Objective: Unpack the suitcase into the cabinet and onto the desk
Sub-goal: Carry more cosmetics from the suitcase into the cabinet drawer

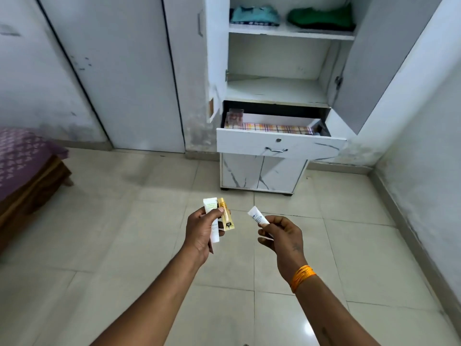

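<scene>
Two hands: reaching forward over a pale tiled floor (124, 221), each holding small toiletry tubes, facing an open white cabinet (217, 71) at 12 o'clock.
Cabinet: standing against the far wall with its right door (389, 58) swung open, showing shelves inside.
Bed: showing at 9 o'clock, a purple patterned cover (20, 156) lying over a wooden frame.
Drawer: sticking out of the cabinet at 1 o'clock (279, 144), pulled open, lined with checked paper (277, 127); a small clear box (235, 118) is sitting in its left corner.
Top shelf: carrying a folded light-blue garment (254, 15) on the left and a folded green garment (321, 17) on the right, lying apart.
Left hand: (202, 231) curling its fingers and thumb around two tubes held side by side and touching, pointing up.
Right hand: (279, 236) pinching one tube between thumb and curled fingers; an orange thread band (301, 277) is circling the wrist.
White tube: (211, 208) sitting leftmost in the left hand.
Yellow tube: (228, 218) sitting just right of the white tube.
Small white tube: (258, 216) tilting up toward 11 o'clock from the right hand, well apart from the other two.
</scene>
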